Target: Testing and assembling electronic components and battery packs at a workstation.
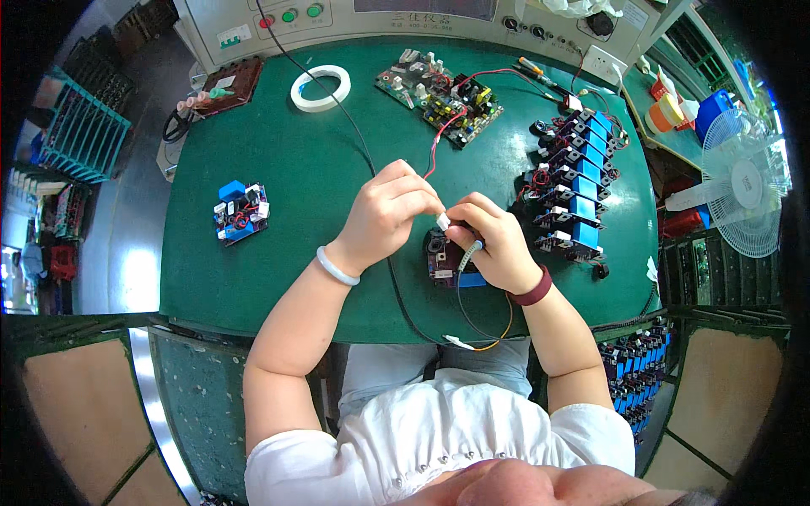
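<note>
My left hand [392, 207] and my right hand [496, 240] meet over the middle of the green bench, fingertips pinched together. Between them is a small white plug connector [443, 222], and both hands seem closed on it. Just below the fingers lies a small circuit board [442, 268] with a blue block, partly covered by my right hand. A pale strip-like piece [469, 255] sticks out beside my right fingers, with a dark wire running down from it. A red wire [434, 156] leads from near my left hand up to a larger circuit board [468, 111].
Several blue-topped circuit boards [585, 185] stand in a row at the right. One more small board [241, 212] lies left, and a white tape roll [321, 88] lies behind. A black cable [363, 143] crosses the bench [321, 169]. A fan [744, 184] stands at far right.
</note>
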Tool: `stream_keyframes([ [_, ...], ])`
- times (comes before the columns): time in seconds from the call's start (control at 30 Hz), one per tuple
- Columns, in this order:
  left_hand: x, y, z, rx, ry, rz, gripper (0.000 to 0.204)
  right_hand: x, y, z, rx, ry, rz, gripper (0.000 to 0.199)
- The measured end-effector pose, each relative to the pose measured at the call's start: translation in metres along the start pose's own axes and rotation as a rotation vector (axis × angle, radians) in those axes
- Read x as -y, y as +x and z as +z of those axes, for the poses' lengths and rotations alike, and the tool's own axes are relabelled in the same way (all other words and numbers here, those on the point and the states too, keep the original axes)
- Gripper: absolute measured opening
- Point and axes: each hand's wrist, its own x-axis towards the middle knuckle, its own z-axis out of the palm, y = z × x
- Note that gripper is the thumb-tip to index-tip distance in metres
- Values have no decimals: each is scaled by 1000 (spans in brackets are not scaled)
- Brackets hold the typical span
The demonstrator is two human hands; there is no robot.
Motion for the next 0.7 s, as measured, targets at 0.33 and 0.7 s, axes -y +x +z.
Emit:
stream_keyframes([
  [0.33, -25, 5, -10, -171, -14, -170, 21, 24, -5, -25, -90, 116, 43, 31],
  [0.7, -125, -74, 27, 551, -88, -45, 22, 36, -38, -44, -539, 161, -67, 12],
])
